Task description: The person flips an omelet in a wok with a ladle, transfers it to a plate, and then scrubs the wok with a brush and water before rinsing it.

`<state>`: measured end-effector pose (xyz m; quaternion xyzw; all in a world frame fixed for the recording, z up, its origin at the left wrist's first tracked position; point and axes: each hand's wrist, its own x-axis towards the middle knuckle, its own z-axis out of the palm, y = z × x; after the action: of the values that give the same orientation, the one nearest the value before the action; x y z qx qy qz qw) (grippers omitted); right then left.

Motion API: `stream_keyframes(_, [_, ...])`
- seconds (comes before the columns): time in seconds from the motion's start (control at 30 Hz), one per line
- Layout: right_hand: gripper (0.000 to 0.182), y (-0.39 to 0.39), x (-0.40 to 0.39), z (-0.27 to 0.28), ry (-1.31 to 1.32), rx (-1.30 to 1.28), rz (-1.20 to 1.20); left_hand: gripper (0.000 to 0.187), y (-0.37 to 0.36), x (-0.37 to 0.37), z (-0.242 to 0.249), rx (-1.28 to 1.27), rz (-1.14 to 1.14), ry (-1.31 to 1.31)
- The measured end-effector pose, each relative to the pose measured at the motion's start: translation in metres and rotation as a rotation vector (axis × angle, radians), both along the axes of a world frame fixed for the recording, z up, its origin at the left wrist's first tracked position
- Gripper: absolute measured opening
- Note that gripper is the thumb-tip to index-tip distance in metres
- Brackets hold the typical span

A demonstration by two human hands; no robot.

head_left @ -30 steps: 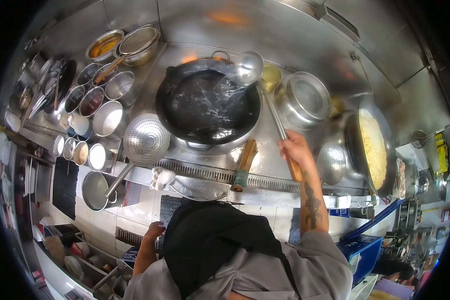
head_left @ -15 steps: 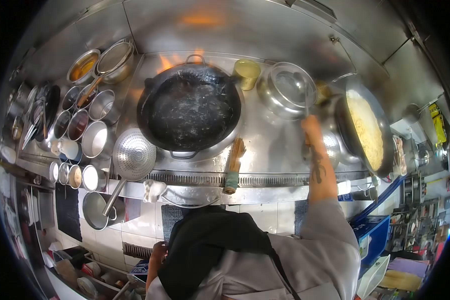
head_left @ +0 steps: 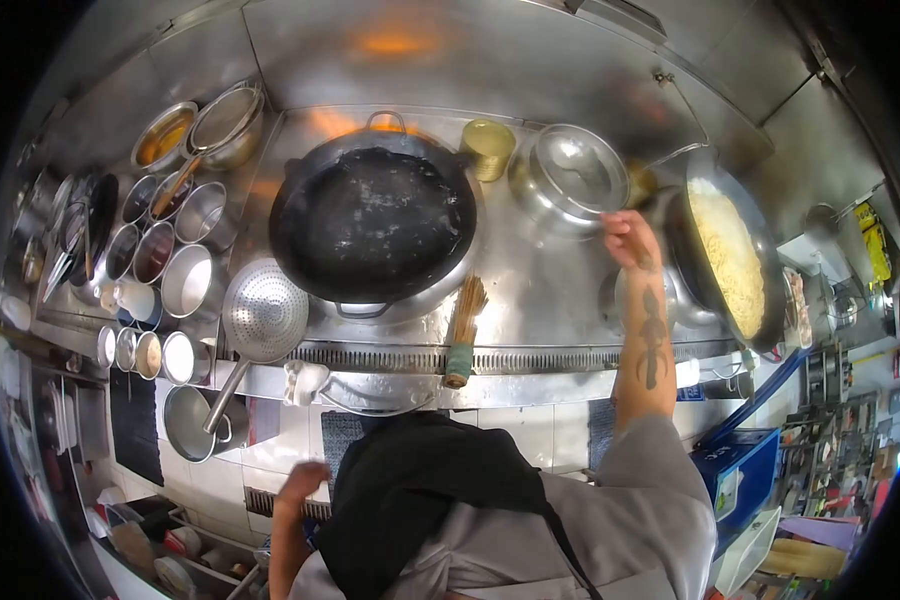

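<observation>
My right hand (head_left: 631, 240) is at the near right rim of a shiny steel bowl (head_left: 545, 212), with its fingers loosely bent and apart. No handle shows in it. A rounded metal shape, perhaps the ladle head (head_left: 573, 152), lies inside the bowl. My left hand (head_left: 306, 480) hangs low beside the black apron (head_left: 420, 480), fingers loosely extended, holding nothing that I can see. A large black wok (head_left: 375, 230) sits over the burner, its dark inside wet and shiny, with flame glow (head_left: 335, 122) behind it.
A tilted wok with pale yellow food (head_left: 727, 255) stands right. A bamboo brush (head_left: 463, 335) lies at the counter's front edge. Left are a perforated strainer (head_left: 265, 310) and several seasoning pots (head_left: 190, 280). A yellowish can (head_left: 488, 150) stands behind the bowl.
My right hand has let go of the ladle handle, and its fingers have loosened near the bowl. My left hand has swung outward to the left. Flames behind the wok look lower.
</observation>
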<state>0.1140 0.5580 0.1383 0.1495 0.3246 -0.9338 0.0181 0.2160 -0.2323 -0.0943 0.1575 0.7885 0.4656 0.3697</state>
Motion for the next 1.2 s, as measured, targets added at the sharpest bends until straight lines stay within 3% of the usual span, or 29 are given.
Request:
stream_keyframes(0.03, [0.026,-0.015,0.005,0.014,0.018,0.005,0.011,0.023,0.036,-0.019,0.044,-0.042,0.196,-0.1])
stream_keyframes(0.1, [0.03,-0.044,0.011,0.038,0.056,-0.006,0.047,0.021,0.103,-0.064,0.124,-0.009,0.204,0.307])
stream_keyframes(0.13, [0.031,-0.057,0.014,0.045,0.073,-0.025,0.07,0.024,0.126,-0.084,0.12,0.048,0.289,0.564])
stream_keyframes(0.17, [0.032,-0.072,0.016,0.051,0.089,-0.045,0.093,0.029,0.155,-0.101,0.163,0.135,0.237,0.747])
stream_keyframes(0.27, [0.033,-0.12,0.02,0.059,0.088,-0.074,0.13,0.032,0.216,-0.144,0.21,0.047,0.191,1.208])
stream_keyframes(0.33, [0.034,-0.145,0.018,0.051,0.082,-0.179,0.189,0.021,0.236,-0.171,0.189,0.118,0.125,1.217])
stream_keyframes(0.4, [0.034,-0.171,0.015,0.043,0.066,-0.272,0.234,0.015,0.245,-0.186,0.158,0.024,-0.006,1.151])
stream_keyframes(0.5, [0.033,-0.193,0.002,0.021,-0.051,-0.238,0.278,0.019,0.25,-0.189,0.141,0.038,-0.011,1.175])
stream_keyframes(0.6, [0.03,-0.24,0.001,0.039,-0.215,0.709,0.198,0.021,0.249,-0.188,0.145,0.036,0.002,1.19])
stream_keyframes(0.63, [0.032,-0.242,0.0,0.033,-0.23,0.877,0.165,0.021,0.249,-0.187,0.147,0.02,-0.005,1.182])
stream_keyframes(0.77, [0.039,-0.228,0.01,0.041,-0.148,1.028,-0.074,0.02,0.253,-0.188,0.146,-0.042,0.009,1.141])
stream_keyframes(0.9, [0.033,-0.175,0.007,0.021,-0.104,1.284,-0.347,0.019,0.263,-0.185,0.146,-0.16,0.007,1.157])
stream_keyframes(1.0, [0.017,-0.112,0.002,0.02,-0.306,1.628,-0.317,0.018,0.264,-0.183,0.154,-0.175,-0.026,1.144])
stream_keyframes(1.1, [0.015,-0.028,-0.008,-0.018,-0.427,1.835,-0.223,0.018,0.264,-0.184,0.152,-0.145,-0.056,1.126])
stream_keyframes(1.2, [0.018,-0.001,-0.01,-0.039,-0.357,1.697,-0.309,0.017,0.267,-0.183,0.152,-0.176,-0.058,1.139])
